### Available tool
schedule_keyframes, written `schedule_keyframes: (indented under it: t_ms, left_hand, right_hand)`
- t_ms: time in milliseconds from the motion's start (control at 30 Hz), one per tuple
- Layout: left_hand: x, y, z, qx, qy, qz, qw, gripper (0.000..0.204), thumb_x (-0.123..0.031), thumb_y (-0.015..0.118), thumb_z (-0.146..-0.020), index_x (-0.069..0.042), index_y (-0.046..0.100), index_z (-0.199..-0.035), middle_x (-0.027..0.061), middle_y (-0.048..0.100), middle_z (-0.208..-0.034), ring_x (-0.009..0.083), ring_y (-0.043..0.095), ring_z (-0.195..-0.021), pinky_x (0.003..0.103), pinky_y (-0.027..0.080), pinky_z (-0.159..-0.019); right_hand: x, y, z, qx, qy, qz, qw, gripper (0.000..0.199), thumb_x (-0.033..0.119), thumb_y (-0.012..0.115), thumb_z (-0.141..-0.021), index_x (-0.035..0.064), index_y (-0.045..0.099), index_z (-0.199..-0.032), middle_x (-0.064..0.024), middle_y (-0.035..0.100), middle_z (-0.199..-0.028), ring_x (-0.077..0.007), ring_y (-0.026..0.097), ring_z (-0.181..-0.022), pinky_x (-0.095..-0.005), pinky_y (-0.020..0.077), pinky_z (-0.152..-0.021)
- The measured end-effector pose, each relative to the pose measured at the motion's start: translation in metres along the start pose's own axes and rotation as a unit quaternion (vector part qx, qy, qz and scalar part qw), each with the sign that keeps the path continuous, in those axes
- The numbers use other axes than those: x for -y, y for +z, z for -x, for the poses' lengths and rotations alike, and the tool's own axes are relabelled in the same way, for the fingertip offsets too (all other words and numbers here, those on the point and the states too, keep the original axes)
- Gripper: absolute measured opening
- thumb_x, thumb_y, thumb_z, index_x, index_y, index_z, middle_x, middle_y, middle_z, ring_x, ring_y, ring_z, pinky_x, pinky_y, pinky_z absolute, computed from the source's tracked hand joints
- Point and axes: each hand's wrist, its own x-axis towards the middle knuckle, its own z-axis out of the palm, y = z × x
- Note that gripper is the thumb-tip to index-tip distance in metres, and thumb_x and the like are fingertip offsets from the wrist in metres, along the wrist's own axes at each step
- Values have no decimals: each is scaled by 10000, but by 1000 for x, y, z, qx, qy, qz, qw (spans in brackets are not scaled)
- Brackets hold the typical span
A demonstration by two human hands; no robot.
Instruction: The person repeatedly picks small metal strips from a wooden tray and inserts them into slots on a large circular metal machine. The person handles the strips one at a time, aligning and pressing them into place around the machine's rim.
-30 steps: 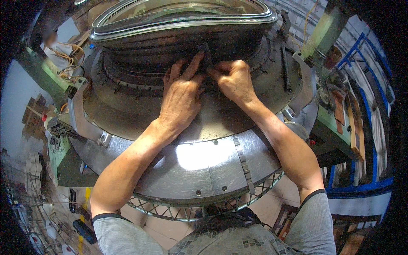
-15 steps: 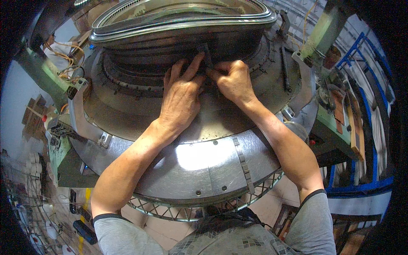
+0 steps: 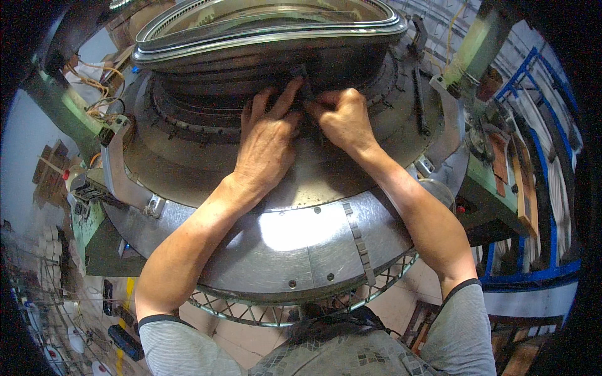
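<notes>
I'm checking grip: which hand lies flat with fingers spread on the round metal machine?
The left hand: fingers spread flat on the round grey metal machine. The right hand is curled, pinching a small dark part.

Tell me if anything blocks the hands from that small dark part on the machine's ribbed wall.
Nothing visible does. The left hand and right hand already touch the small dark part on the ribbed wall.

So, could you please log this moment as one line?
left hand: flat on metal drum | right hand: pinching small dark part | both touching
</notes>
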Motion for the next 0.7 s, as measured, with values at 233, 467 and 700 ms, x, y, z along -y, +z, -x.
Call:
schedule_keyframes:
  t_ms: [233, 467, 700]
  left_hand:
    - [0, 0, 0, 5, 0, -13, 1000, 282, -11, 668, -699, -34, 705, -978, 67, 344, -1587, 428, 399, -1303, 589, 361, -1076]
    - [1, 1, -1, 11, 7, -16, 1000, 276, -18, 673, -703, -32, 702, -977, 68, 317, -1595, 424, 385, -1307, 597, 370, -1058]
    - [0, 1, -2, 13, 12, -32, 999, 308, -6, 668, -699, -32, 702, -1005, 62, 304, -1604, 429, 387, -1301, 600, 374, -1052]
  right_hand:
    - [1, 0, -1, -1, 34, -4, 999, 238, 64, 575, -661, -28, 736, -810, -269, 691, -788, -386, 719, -729, -432, 574, -730]
    - [0, 1, 0, -13, 3, 8, 1000, 216, 184, 705, -826, -27, 748, -810, -137, 643, -578, -112, 583, -571, -345, 485, -553]
    - [-2, 2, -1, -13, 6, 16, 1000, 210, 179, 701, -820, -25, 749, -812, -160, 652, -591, -124, 596, -569, -348, 489, -557]
